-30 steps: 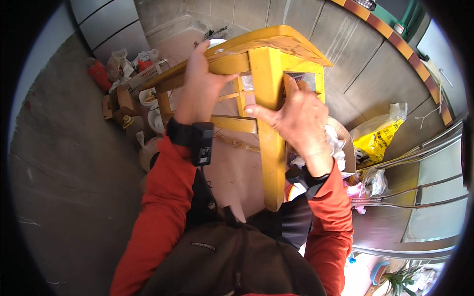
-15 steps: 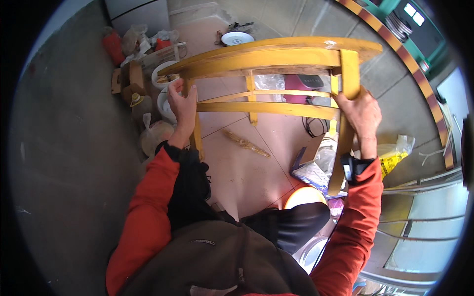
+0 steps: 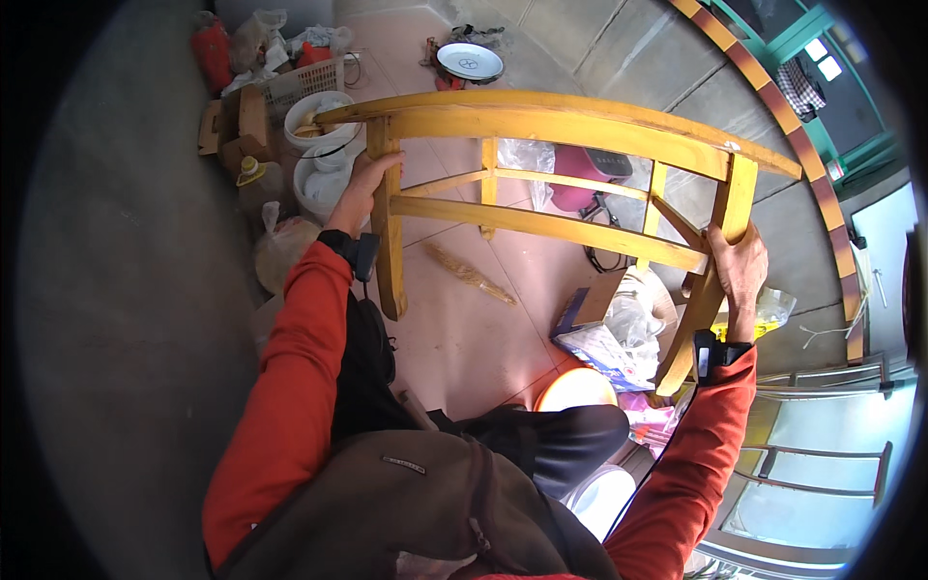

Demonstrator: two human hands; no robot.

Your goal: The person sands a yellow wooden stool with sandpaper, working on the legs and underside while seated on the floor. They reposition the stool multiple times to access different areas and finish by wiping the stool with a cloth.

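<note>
Fingers [image 3: 386, 162] curled tight around two legs [image 3: 389, 246], not spread: left hand [image 3: 362, 198] at 10 o'clock, right hand [image 3: 740, 266] at 3, part of that grip hidden. Table [image 3: 541, 126] held between both, top uppermost and tilted, spanning 11 to 2. Gripping: done. Lifting: done too, by the look of it. Setting down: not yet. Beyond, tan bundle [image 3: 471, 275] lying mid-floor, buckets [image 3: 314, 144] around 10 to 11, white dish [image 3: 456, 60] way back at 12.
</note>
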